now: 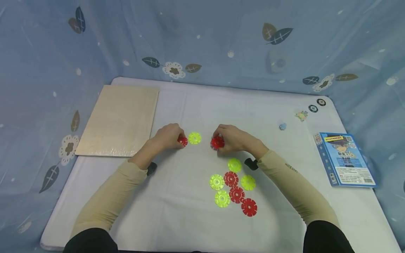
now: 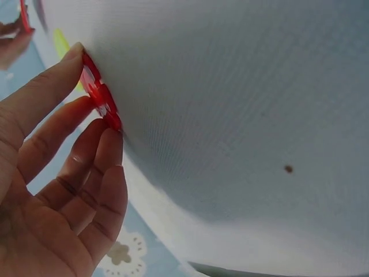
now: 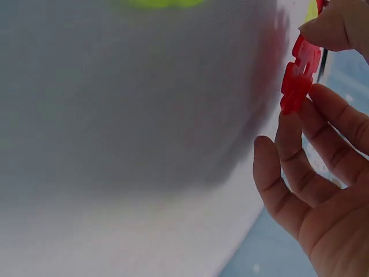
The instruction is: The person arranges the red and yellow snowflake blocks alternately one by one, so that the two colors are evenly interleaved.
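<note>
My left hand (image 1: 169, 137) is left of centre, thumb and fingers pinching a red notched plastic disc (image 2: 101, 95) at the white tabletop. Whether that disc rests flat cannot be told. Just to its right lies a yellow-green disc (image 1: 194, 138) of the same kind. Farther right, my right hand (image 1: 232, 138) holds another red notched disc (image 3: 301, 72) by its edges, between thumb and fingertips. A gap and a shadow in the right wrist view show this disc above the table. Nearer the body lies a loose group of several yellow-green (image 1: 222, 199) and red discs (image 1: 249, 207).
A pale square board (image 1: 118, 119) lies at the left of the white table (image 1: 177, 211). On the right stand a blue box (image 1: 346, 160), a small blue piece (image 1: 282, 126), a multicoloured piece (image 1: 301, 115) and two black rings (image 1: 313, 108). Blue patterned curtain (image 1: 202, 38) borders the table.
</note>
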A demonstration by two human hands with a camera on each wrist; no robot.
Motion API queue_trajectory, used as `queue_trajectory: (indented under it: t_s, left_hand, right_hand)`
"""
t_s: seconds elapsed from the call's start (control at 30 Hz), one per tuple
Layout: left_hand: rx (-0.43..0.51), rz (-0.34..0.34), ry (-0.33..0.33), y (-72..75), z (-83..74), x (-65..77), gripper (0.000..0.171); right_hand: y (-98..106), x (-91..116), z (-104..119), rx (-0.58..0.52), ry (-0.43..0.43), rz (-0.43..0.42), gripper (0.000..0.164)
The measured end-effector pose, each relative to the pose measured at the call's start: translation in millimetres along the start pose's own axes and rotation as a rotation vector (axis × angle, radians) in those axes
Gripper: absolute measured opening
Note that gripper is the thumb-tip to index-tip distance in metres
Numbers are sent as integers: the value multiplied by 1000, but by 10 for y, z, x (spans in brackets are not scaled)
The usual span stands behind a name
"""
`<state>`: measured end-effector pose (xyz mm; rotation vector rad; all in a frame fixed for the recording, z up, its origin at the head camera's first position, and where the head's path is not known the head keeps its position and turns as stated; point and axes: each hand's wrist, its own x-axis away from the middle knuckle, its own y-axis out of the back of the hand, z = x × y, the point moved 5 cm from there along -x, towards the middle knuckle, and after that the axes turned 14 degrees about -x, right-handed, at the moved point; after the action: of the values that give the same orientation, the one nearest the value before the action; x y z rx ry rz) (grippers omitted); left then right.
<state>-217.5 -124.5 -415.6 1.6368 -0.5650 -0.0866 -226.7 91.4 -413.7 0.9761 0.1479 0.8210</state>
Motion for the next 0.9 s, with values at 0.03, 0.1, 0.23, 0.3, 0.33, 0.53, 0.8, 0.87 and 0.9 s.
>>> queue_trajectory:
  t_s: [0.03,0.1,0.23,0.3,0.33,0.53,0.8,0.87,0.9]
  left_hand:
    - [3,2,1,-4,3,1,33]
    - [7,4,4,-11,7,4,33]
    - [7,7,7,-22,9,-3,33]
    - [10,7,7,-21,9,-9,33]
    - [11,8,8,-20,8,-12,32]
    - [17,9,8,-12,6,-5,32]
    - [18,0,-1,6,-5,1,31]
    - [15,0,0,5,-7,-2,31]
    - [13,1,1,4,-7,-4,31]
  right_hand:
    - [-15,-57,19,-3,3,5,52]
    - [-45,-153,45,-9,7,16,51]
    - [-90,-275,72,-7,13,34,48]
    - [-100,-306,77,-11,16,42,48]
    - [-101,-316,80,-11,19,44,47]
    - [-99,-332,98,-1,41,51,46]
    - [-100,-327,105,34,107,33,44]
    - [-89,-321,109,30,118,28,43]
    - [-85,-316,110,28,121,27,43]
